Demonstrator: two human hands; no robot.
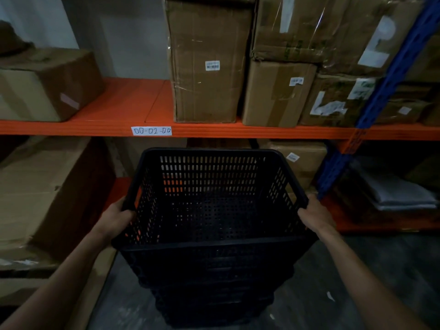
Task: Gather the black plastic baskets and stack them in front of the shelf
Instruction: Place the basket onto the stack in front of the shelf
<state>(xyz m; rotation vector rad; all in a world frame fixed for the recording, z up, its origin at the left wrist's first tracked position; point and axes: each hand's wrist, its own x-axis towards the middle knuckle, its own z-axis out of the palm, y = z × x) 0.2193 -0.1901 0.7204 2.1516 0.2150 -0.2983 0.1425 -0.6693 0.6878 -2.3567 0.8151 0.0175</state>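
Note:
A black plastic basket point(212, 177) with slotted walls sits on top of a stack of black baskets point(214, 289) standing on the floor in front of the orange shelf point(238, 132). My left hand point(117, 216) grips the top basket's left rim. On the opposite rim my right hand point(315, 215) holds it too. The top basket is empty and its far wall tips slightly toward the shelf. How many baskets lie beneath is hard to tell in the dark.
Cardboard boxes point(207, 63) fill the shelf's upper level, and more boxes point(47, 194) stand on the lower level at left. A blue upright post point(371, 110) rises at right. A paper label point(151, 131) sticks to the shelf beam. Grey floor point(333, 294) surrounds the stack.

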